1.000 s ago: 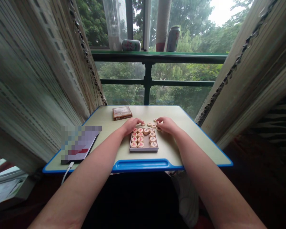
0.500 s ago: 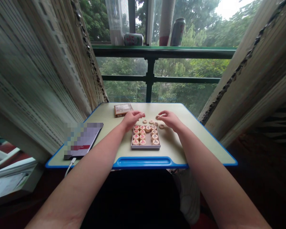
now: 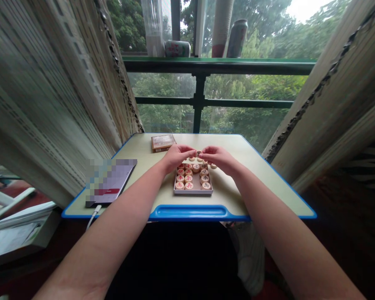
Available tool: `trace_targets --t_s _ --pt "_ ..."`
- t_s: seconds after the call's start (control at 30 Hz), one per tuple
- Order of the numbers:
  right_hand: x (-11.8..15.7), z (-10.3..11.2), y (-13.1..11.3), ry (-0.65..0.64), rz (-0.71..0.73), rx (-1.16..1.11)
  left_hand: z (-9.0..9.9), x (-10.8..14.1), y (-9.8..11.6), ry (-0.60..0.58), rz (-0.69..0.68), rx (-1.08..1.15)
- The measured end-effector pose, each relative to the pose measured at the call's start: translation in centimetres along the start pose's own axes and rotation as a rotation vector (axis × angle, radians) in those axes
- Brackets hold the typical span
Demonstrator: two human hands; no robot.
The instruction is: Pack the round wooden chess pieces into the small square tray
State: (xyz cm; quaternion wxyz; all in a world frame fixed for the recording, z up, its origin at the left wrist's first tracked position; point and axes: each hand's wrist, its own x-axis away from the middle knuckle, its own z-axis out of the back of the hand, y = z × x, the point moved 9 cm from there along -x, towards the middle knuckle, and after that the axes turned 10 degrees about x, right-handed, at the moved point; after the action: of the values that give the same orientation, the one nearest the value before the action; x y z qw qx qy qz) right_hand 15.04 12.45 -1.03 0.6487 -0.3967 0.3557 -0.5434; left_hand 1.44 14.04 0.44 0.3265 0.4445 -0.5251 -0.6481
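Note:
Between the fingertips of both hands is a round wooden Chinese chess piece [image 3: 198, 153] with a dark character, its face turned towards me. My left hand [image 3: 177, 156] pinches it from the left, and my right hand [image 3: 219, 158] from the right. Just below the hands sits a shallow white box [image 3: 193, 192]. Red-marked pieces [image 3: 189, 186] fill its left side, dark-marked pieces [image 3: 206, 186] stand along its right side, and a bare gap lies between them. Behind the box several loose pieces [image 3: 191, 158] lie on the table, partly covered by my fingers.
On the small blue-edged table [image 3: 253, 187], a flat brown box [image 3: 162, 141] lies at the back left. A tablet-like device [image 3: 115, 179] with a white cable [image 3: 95, 210] is on the left. Cans [image 3: 238, 38] rest on the window ledge above a green railing [image 3: 221, 66].
My right hand has moved left with the chess piece, and my left hand has come right to meet it. Both hands now touch the piece above the box's far edge.

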Motion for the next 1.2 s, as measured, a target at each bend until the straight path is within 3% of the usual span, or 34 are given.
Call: trace_targets --t_s 0.2,0.4,0.5,0.6,1.2 --pt "0.0 0.2 -0.5 0.026 0.040 -0.032 -0.3 0.2 0.6 -0.005 -0.007 0.057" --pt "1.4 2.7 -3.5 0.278 0.278 0.222 0.5 0.0 0.5 0.039 -0.006 0.052" --pt "2.0 1.8 -4.9 0.261 0.395 0.489 0.5 -0.1 0.1 0.032 0.025 0.076" --pt "2.1 0.8 -5.3 0.243 0.445 0.608 0.6 -0.1 -0.4 0.035 0.072 0.067" --pt "2.4 0.1 -5.5 0.193 0.472 0.642 0.1 0.2 -1.1 0.000 0.169 0.084"
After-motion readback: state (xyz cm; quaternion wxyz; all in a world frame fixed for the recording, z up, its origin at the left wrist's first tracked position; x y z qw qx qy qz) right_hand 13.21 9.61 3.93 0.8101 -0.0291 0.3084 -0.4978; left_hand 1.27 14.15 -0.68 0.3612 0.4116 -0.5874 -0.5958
